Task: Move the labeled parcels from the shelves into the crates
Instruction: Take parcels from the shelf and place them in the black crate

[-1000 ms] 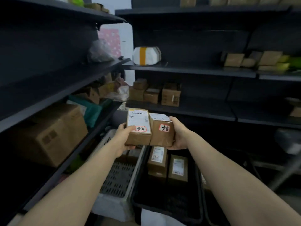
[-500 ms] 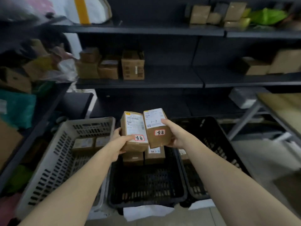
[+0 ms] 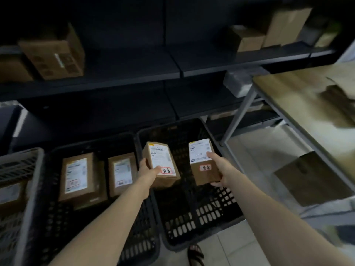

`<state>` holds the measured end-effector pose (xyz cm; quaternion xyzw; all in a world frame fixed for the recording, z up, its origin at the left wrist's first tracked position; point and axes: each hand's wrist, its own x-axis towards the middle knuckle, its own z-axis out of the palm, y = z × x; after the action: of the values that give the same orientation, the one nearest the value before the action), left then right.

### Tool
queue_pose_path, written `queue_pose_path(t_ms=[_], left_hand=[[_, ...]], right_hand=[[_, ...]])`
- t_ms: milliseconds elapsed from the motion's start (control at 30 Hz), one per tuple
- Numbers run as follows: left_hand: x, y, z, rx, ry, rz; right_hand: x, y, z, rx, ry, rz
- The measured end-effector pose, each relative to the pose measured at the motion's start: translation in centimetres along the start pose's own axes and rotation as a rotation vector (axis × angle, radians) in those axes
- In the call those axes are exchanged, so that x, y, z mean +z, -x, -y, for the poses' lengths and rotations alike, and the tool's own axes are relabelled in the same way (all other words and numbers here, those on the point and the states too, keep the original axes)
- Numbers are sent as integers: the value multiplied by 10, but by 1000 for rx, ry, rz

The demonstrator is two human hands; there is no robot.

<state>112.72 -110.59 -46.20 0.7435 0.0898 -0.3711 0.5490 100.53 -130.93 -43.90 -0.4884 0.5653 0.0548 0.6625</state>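
Left hand (image 3: pixel 147 172): fingers curled round the near left edge of the left parcel (image 3: pixel 161 163), thumb on its top face by the white label.
Right hand (image 3: pixel 221 170): grips the right parcel (image 3: pixel 203 162) from its 3 o'clock side, thumb pressed on the label, fingers wrapped under.
Parcels: brown boxes, each with a white shipping label and a red-ringed handwritten sticker; apart, the left one at 9 o'clock of the right one.
Where they are: both held over the inside of the right black crate (image 3: pixel 194 214); whether either touches its floor cannot be told.
Middle black crate (image 3: pixel 138 237): at 9 o'clock of the right crate, touching it; two labelled boxes (image 3: pixel 79 177) lie inside, labels up.
Grey crate (image 3: pixel 30 198): further toward 9 o'clock, one box (image 3: pixel 9 194) inside.
Shelf (image 3: pixel 124 73): at 12 o'clock, dark; a cardboard box (image 3: pixel 55 54) sits on it at 10 o'clock.
Table (image 3: pixel 299 98): wooden top, at 2 o'clock.
Sandalled foot (image 3: pixel 195 254): at 6 o'clock, on the tile floor.
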Motion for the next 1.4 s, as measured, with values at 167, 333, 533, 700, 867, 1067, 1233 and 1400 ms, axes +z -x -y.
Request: queue_pose_path(t_ms=[167, 333, 533, 700, 867, 1067, 1233, 1400], left_hand=[[64, -48, 16, -62, 3, -125], [75, -101, 22, 44, -179, -259], [80, -149, 27, 152, -213, -367], [80, -178, 40, 184, -167, -402], [75, -198, 55, 232, -89, -340], [67, -201, 63, 228, -57, -175], [84, -197, 54, 213, -21, -17], [106, -196, 49, 170, -202, 123]], right_hand=[[-13, -88, -14, 165, -23, 84], [14, -152, -34, 198, -181, 122], [66, -233, -61, 154, -320, 50], [104, -273, -58, 132, -477, 49], [134, -313, -39, 108, -343, 76], [129, -315, -35, 113, -163, 67], [90, -277, -39, 69, -220, 286], [55, -250, -59, 69, -360, 450]])
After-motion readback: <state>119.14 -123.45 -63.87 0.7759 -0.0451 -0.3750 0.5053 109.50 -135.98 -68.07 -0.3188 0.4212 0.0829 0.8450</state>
